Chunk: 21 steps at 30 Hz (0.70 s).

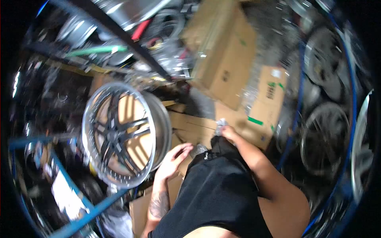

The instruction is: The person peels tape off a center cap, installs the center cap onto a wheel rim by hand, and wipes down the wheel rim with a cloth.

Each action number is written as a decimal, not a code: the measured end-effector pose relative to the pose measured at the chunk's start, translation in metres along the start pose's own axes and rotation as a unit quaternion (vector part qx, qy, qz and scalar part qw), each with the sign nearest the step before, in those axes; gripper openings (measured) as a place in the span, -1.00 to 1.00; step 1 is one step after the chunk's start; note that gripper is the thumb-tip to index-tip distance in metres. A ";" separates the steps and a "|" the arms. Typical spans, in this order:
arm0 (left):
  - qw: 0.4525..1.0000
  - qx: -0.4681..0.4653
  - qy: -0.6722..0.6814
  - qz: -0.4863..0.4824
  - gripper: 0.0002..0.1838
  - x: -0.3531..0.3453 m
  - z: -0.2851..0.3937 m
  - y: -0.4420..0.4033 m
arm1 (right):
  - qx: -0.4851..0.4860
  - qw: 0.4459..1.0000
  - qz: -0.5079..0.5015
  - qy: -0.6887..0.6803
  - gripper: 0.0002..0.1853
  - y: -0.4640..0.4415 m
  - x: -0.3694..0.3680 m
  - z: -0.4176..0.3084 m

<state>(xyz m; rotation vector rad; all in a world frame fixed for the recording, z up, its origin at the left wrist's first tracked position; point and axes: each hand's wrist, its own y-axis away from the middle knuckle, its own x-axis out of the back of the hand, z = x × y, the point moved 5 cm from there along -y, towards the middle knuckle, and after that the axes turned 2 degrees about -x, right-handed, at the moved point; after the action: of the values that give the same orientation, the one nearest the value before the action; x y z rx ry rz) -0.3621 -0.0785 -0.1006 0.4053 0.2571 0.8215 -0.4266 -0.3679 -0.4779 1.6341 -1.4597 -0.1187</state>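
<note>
My right hand (228,131) is closed on a crumpled piece of clear plastic (221,125), in front of my dark shorts. My left hand (174,158) is held out with its fingers stretched and nothing in it. Just left of that hand stands a large wheel rim (156,123) with a silver lip and black spokes, tilted to face left. Another bit of clear plastic (200,149) shows between my left hand and my clothes.
Cardboard boxes (226,75) and a flattened carton (270,95) with green tape lie ahead. Further rims (325,139) stand behind blue rack posts (300,79) on the right. A blue frame bar (91,214) crosses the lower left, and a dark beam (119,33) slants across the upper left.
</note>
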 end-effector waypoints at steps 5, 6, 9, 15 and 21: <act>0.985 0.096 0.139 0.042 -0.63 -0.015 -0.127 0.021 | 0.029 0.981 -0.128 -0.141 -0.69 0.073 -0.023 -0.046; 0.983 0.104 0.147 0.029 -0.64 -0.021 -0.135 0.015 | 0.038 0.995 -0.073 -0.047 -0.68 0.085 -0.011 -0.040; 0.988 0.072 0.114 -0.073 -0.65 -0.039 -0.107 -0.014 | -0.011 0.990 0.132 -0.054 -0.67 0.131 0.024 0.004; 0.979 -0.097 -0.068 -0.164 -0.66 -0.016 -0.001 -0.085 | -0.135 0.912 0.276 -0.272 -0.78 0.200 -0.032 0.180; 0.990 -0.119 0.006 -0.076 -0.66 0.007 0.032 -0.134 | -0.294 0.927 0.105 -0.206 -0.72 0.217 -0.109 0.224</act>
<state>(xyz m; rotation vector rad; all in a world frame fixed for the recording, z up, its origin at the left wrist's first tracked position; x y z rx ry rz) -0.2580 -0.1635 -0.1319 0.1544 0.1964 0.6955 -0.7547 -0.3745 -0.5160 0.9876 -1.6880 -0.7445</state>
